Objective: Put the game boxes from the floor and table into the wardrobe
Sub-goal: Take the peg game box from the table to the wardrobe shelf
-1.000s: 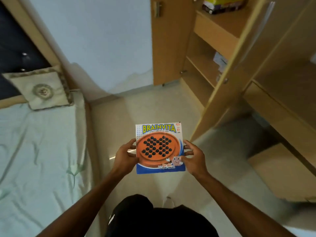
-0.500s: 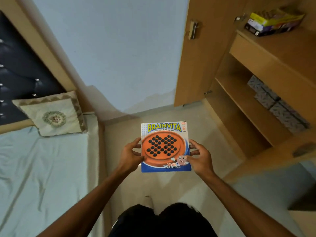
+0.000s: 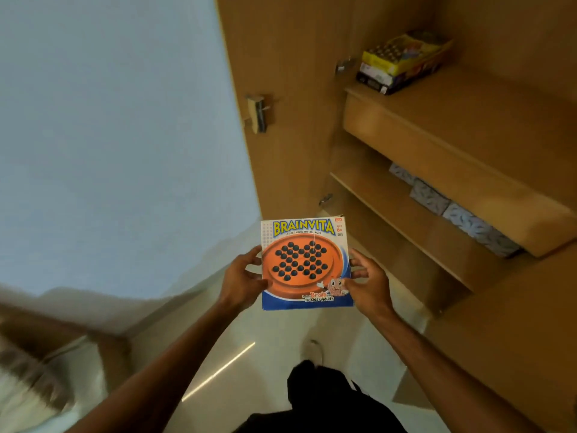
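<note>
I hold a flat Brainvita game box (image 3: 304, 264), orange board on a blue and white cover, face up in front of me. My left hand (image 3: 242, 279) grips its left edge and my right hand (image 3: 367, 281) grips its right edge. The open wooden wardrobe (image 3: 437, 145) rises ahead and to the right. A small stack of game boxes (image 3: 402, 62) lies on its upper shelf, yellow box on top. The held box is below and left of that shelf, level with the lower shelves.
Patterned grey boxes (image 3: 452, 210) line the back of the shelf under the drawer block. The wardrobe's left door (image 3: 281, 104) stands open against the pale blue wall (image 3: 109, 135). A bed corner (image 3: 46, 385) is at the lower left, blurred. Light floor tiles lie below.
The view has swung up and right, closer to the wardrobe; the bed and pillow have slid to the lower left. Both hands keep the same hold on the box.
</note>
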